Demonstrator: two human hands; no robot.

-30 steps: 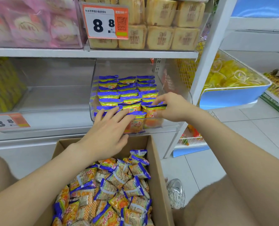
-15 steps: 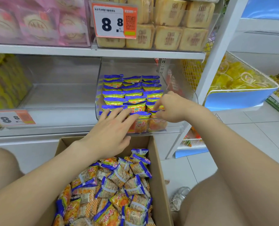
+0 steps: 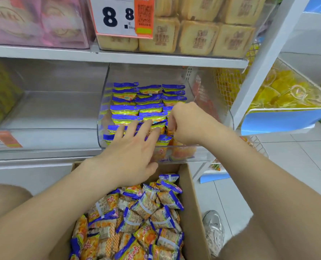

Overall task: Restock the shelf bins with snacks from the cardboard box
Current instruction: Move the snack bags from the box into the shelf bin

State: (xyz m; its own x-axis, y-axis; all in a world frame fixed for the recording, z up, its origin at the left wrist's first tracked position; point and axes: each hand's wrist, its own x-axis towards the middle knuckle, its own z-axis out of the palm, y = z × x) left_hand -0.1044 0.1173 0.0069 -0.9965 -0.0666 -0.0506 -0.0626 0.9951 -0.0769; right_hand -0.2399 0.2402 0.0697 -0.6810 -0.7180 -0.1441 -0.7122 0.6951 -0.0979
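Head view: the snack packets (image 3: pixel 146 212) look light, puffy and crinkly, their slick film likely to slide, so a pinch at a sealed end seems best. Loose ones fill the cardboard box (image 3: pixel 191 194) at six o'clock, and rows stand in the clear bin (image 3: pixel 201 156) at twelve. The left hand (image 3: pixel 129 152) lays straight, spread fingers (image 3: pixel 132 128) on the front row. The right hand (image 3: pixel 189 124) pinches one packet (image 3: pixel 170 132) with curled fingers at the bin's four o'clock corner.
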